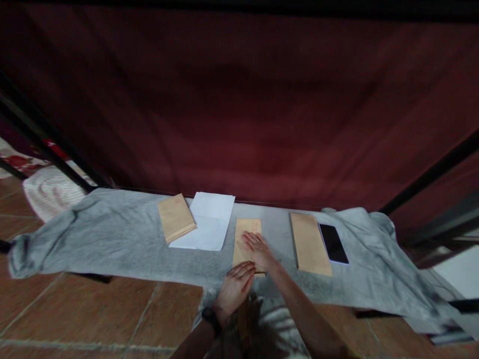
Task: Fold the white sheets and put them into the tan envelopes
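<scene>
In the head view a brown paper envelope [242, 228] lies in front of me with faint red marks near its top right. My right hand [259, 251] rests flat on its middle, fingers stretched out. At the envelope's near edge, my left hand [237, 283] lies with extended fingers over the lower left corner, and part of the paper is hidden beneath it. A dark watch [211, 319] is on my left wrist. To the left, a stack of brown envelopes [175, 217] overlaps some white paper sheets [209, 222]. More brown envelopes [310, 243] lie to the right.
Beside the right-hand envelopes lies a phone [334, 243] with a dark screen. A grey cloth [123, 234] covers the narrow surface. Behind it hangs a dark red fabric [239, 109] between black bars. Brown floor tiles [93, 314] show below.
</scene>
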`<act>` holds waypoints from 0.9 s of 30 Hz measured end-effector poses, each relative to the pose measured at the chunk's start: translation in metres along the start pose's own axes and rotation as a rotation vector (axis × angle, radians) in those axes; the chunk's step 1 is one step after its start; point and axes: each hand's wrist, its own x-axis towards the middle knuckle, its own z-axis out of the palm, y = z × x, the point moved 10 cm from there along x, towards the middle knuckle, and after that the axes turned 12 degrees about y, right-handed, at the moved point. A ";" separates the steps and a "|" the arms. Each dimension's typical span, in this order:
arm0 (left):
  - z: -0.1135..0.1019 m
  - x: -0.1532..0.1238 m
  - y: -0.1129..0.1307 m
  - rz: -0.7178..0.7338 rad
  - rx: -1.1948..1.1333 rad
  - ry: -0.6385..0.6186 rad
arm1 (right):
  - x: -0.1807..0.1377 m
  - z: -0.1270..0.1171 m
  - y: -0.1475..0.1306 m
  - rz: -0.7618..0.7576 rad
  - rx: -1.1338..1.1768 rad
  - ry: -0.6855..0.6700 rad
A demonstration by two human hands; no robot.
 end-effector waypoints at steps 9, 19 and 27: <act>-0.004 0.005 0.000 -0.070 -0.060 0.030 | -0.075 -0.067 0.008 0.226 0.252 0.217; -0.010 -0.004 -0.024 -0.235 0.073 0.196 | -0.129 -0.082 -0.057 0.110 -0.025 0.233; -0.024 -0.015 -0.043 -0.440 0.123 0.282 | -0.129 -0.076 -0.061 0.196 -0.068 0.356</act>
